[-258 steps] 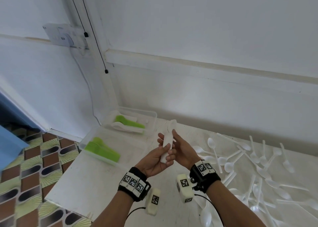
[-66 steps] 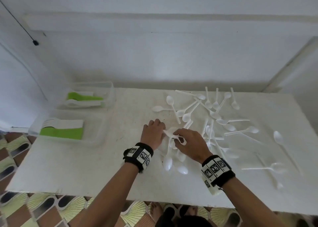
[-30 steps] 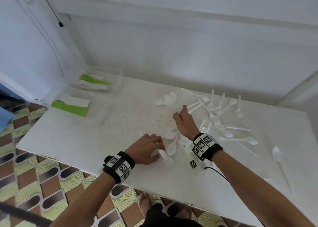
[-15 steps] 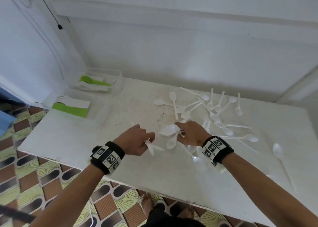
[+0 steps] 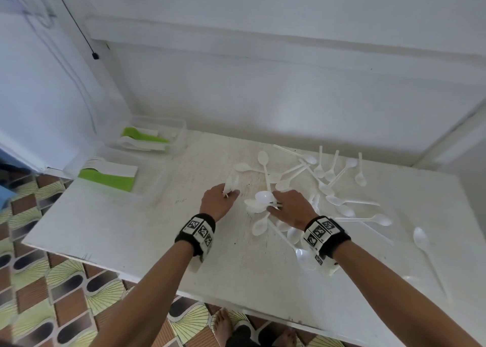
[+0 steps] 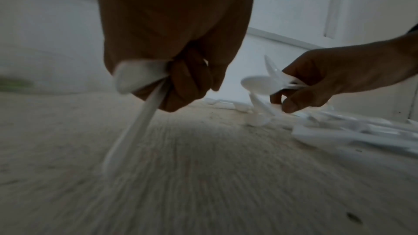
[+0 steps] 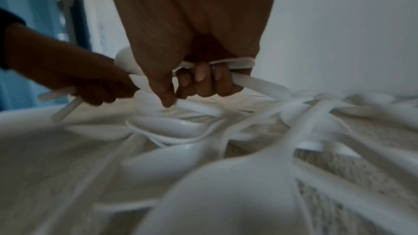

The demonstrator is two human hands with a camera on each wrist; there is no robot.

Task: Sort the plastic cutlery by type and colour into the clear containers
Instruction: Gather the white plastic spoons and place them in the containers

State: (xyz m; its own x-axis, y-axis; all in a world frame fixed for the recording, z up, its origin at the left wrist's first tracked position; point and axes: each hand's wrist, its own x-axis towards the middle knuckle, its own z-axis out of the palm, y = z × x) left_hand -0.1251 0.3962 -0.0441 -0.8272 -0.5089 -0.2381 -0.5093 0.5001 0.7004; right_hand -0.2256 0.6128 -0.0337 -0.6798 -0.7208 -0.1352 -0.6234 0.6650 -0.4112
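Several loose white plastic spoons (image 5: pixel 326 178) lie scattered over the right half of the white table (image 5: pixel 131 228). My left hand (image 5: pixel 230 194) is curled round a small bunch of white spoons (image 6: pixel 135 81); their bowls stick up past the knuckles and the handles (image 6: pixel 131 131) point down at the table. Just right of it, my right hand (image 5: pixel 274 205) grips another bunch of white spoons (image 5: pixel 263 198) above the pile's left edge, with handles crossing under the fingers (image 7: pixel 203 76). Two clear containers (image 5: pixel 157 136) (image 5: pixel 110 176) at the far left hold green and white cutlery.
Walls close off the far side and the left. The table's near edge (image 5: pixel 184 289) drops to a patterned tile floor, and bare feet (image 5: pixel 223 325) show below it. One spoon (image 5: pixel 423 244) lies apart at the right.
My left hand has lifted its spoons and moved slightly away from me, bowls now upward. The right hand stays over the pile's left edge with its bunch.
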